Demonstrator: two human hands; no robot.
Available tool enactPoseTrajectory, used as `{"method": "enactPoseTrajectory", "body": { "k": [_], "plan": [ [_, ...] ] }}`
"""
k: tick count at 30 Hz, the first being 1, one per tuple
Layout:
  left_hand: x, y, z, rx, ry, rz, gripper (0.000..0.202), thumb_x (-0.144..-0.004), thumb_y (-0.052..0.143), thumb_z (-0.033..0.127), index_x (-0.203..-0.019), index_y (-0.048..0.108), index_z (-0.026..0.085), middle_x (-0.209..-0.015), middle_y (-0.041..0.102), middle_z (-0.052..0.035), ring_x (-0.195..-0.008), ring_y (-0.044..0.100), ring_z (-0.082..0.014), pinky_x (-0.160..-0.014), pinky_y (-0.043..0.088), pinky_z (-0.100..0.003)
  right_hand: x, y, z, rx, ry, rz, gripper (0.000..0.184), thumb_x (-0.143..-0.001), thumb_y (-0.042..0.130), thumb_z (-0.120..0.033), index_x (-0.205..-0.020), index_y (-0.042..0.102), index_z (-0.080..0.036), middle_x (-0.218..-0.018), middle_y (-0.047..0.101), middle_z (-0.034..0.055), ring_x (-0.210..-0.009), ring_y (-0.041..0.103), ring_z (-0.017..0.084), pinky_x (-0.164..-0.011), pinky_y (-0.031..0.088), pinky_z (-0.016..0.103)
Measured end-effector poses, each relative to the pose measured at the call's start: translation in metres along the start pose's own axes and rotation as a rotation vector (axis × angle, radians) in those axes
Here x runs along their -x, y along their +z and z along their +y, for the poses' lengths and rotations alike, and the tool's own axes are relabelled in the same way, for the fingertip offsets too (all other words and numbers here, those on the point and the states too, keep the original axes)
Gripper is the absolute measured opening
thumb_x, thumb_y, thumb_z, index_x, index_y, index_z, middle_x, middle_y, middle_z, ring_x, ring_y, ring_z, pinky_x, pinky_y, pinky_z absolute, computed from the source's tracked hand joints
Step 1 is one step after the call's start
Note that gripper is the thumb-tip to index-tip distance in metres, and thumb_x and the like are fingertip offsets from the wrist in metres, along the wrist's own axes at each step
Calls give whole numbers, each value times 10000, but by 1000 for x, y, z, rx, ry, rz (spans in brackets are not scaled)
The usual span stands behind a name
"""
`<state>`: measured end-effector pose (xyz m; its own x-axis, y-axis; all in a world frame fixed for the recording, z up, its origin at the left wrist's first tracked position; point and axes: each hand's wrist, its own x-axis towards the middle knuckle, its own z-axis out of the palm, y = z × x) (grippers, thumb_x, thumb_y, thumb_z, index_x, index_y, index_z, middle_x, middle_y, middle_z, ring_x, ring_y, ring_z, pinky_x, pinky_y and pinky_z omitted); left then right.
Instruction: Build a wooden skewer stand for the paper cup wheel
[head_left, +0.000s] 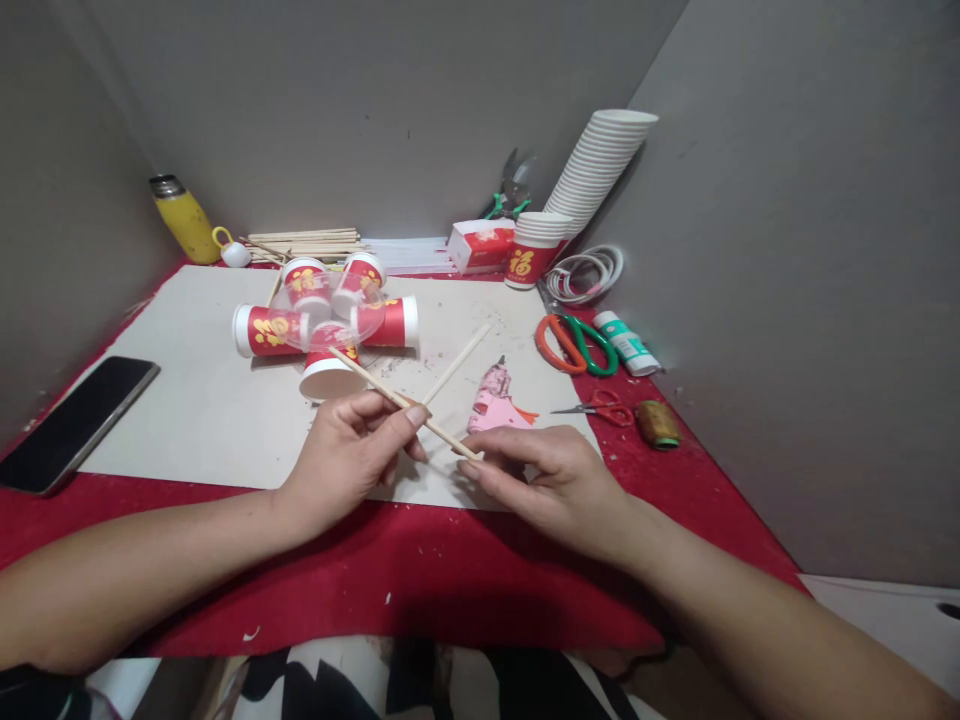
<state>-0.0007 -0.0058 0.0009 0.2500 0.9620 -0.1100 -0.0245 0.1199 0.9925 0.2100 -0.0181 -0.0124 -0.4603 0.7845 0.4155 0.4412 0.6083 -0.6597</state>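
Note:
My left hand (352, 445) pinches two thin wooden sticks (450, 370) crossed in an X above a grey board (202, 400). My right hand (544, 475) reaches in from the right, its fingertips on the near end of one stick (461, 447). Just behind the sticks lies a cluster of red-and-white paper cups (322, 320) joined in a ring around a clear plastic lid. A pink glue gun (495, 400) lies on the board right behind my right hand.
A black phone (75, 420) lies at the left on the red cloth (420, 570). At the back are a yellow bottle (184, 220), a bundle of sticks (307, 243), a tissue box (480, 245) and stacked cups (592, 170). Scissors (577, 345), a glue tube (628, 343) and a spool (658, 424) lie right.

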Motion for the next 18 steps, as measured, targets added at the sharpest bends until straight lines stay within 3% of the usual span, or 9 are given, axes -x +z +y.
{"method": "enactPoseTrajectory", "body": {
  "k": [4,18],
  "plan": [
    [1,0,1,-32,3,17,279,-845,677,398,-754,660,135,-615,645,-9,-413,444,-38,-395,334,-154,-1,-2,-3,-12,7,6,146,-887,626,-250,-883,729,-146,-553,632,-9,-424,472,62,-426,380,161],
    [4,0,4,-85,34,2,334,-851,673,386,-629,641,138,-543,572,12,-435,406,-35,-393,290,-157,-3,-1,-6,11,-55,-30,195,-913,559,-162,-784,701,-129,-556,577,-14,-464,458,57,-469,359,170]
  ]
}}
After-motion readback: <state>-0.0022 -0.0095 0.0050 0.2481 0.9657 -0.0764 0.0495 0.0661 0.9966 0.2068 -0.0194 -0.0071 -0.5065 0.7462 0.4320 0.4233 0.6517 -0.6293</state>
